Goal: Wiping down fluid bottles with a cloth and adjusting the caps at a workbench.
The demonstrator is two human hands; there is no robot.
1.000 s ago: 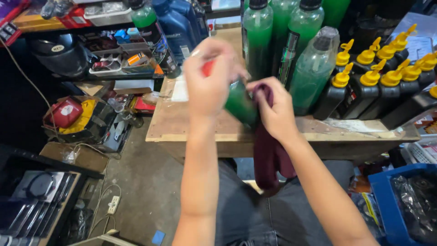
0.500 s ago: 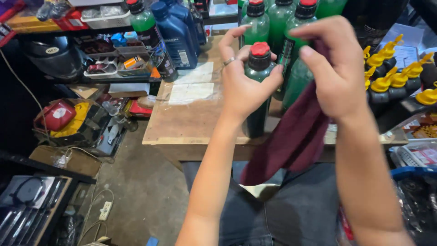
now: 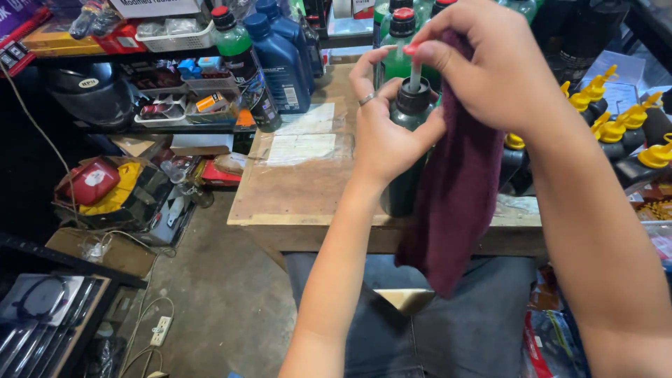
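Left hand (image 3: 385, 143) wraps the dark green bottle (image 3: 406, 175) upright on the wooden table (image 3: 301, 189) — right hand (image 3: 490, 66) pinches its red-tipped nozzle (image 3: 414, 70), maroon cloth (image 3: 455, 196) hanging. We'd grip firm, wipe straight — no tilting.

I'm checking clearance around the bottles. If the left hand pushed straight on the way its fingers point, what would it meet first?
Probably the red-capped green bottle just beyond the left hand; depth is unclear.

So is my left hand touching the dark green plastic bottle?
Touching. The head view shows the left hand wrapped around the neck of the dark green plastic bottle, thumb and fingers pressed against it.
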